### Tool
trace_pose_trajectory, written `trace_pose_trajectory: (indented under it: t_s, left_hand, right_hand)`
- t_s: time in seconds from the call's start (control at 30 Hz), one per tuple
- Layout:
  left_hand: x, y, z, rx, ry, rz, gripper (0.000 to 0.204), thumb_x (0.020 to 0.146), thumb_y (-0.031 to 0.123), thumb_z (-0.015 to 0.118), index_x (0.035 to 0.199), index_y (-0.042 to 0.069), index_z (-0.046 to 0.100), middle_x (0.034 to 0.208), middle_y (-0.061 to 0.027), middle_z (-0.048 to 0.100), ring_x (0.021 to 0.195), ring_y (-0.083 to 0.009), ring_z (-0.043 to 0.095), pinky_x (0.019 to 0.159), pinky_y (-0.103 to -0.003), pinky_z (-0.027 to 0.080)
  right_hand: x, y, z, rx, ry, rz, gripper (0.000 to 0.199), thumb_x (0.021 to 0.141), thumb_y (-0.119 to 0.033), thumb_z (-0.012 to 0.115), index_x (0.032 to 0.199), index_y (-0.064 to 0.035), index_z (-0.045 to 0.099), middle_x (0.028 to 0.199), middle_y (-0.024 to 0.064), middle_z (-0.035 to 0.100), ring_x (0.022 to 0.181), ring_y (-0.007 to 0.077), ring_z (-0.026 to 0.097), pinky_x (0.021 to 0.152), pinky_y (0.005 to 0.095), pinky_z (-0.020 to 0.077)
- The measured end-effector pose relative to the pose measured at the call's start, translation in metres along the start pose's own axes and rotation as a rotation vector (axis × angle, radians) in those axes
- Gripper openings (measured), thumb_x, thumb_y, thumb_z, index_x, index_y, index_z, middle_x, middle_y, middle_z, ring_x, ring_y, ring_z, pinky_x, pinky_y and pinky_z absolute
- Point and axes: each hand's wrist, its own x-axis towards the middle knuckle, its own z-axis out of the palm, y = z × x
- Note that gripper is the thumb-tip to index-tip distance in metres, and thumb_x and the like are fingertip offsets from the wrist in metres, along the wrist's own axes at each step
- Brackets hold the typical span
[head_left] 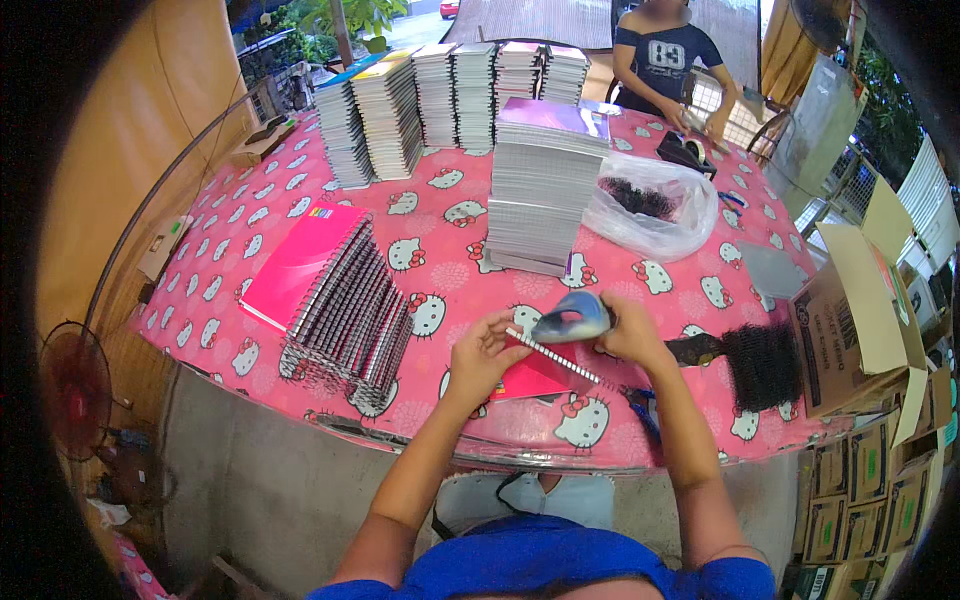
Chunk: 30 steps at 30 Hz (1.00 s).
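In front of me, a notebook (555, 357) is tilted with its punched white edge facing me. My left hand (484, 358) pinches the left end of that edge between thumb and fingers. My right hand (630, 330) is closed around the curled blue-and-grey sheets (574, 318) at its far side; motion blurs them. A red-pink cover (535, 376) shows beneath on the table. Blue-handled pliers (643, 408) lie next to my right forearm. Black binding coils (764, 366) lie farther right. A tall pile of coil-bound pink notebooks (305, 265) stands to the left.
A tall stack of unbound pages (543, 190) stands at the centre, beside a plastic bag (655, 215) of black coils. More notebook stacks (393, 112) line the back. An open carton (850, 325) is at the right edge. A person (668, 65) works across the pink tablecloth (225, 260).
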Motion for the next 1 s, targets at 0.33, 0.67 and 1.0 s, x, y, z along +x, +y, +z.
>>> trace_pose_trajectory:
  t_s: [0.33,0.67,1.0]
  left_hand:
    - [-0.001,-0.003,-0.019,0.016,-0.076,-0.17,0.036,0.08,-0.007,0.066,0.116,-0.002,0.059,0.102,-0.0103,0.065,0.085,-0.0143,0.064,0.076,-0.024,0.054]
    - [0.006,-0.019,-0.015,-0.284,-0.008,-0.171,0.027,0.079,-0.008,0.066,0.104,-0.001,0.06,0.097,-0.0077,0.064,0.083,-0.0134,0.062,0.072,-0.025,0.054]
    - [-0.001,-0.036,-0.017,-0.374,0.051,-0.163,0.022,0.081,-0.008,0.065,0.1,0.001,0.059,0.098,-0.0072,0.062,0.087,-0.0111,0.06,0.076,-0.024,0.051]
  right_hand:
    - [-0.015,0.039,-0.01,-0.358,0.304,0.138,0.051,0.064,-0.008,0.071,0.112,-0.0072,0.055,0.101,0.0187,0.061,0.097,0.0371,0.059,0.079,0.0419,0.0483]
    - [-0.069,-0.003,-0.01,0.059,0.347,-0.175,0.028,0.081,-0.02,0.067,0.101,-0.0008,0.061,0.099,0.0173,0.06,0.092,0.0331,0.057,0.08,0.0393,0.0453]
    - [-0.064,-0.014,0.003,0.194,0.355,-0.141,0.021,0.08,-0.016,0.068,0.094,-0.0011,0.065,0.08,0.0134,0.059,0.078,0.0248,0.059,0.071,0.0353,0.0462]
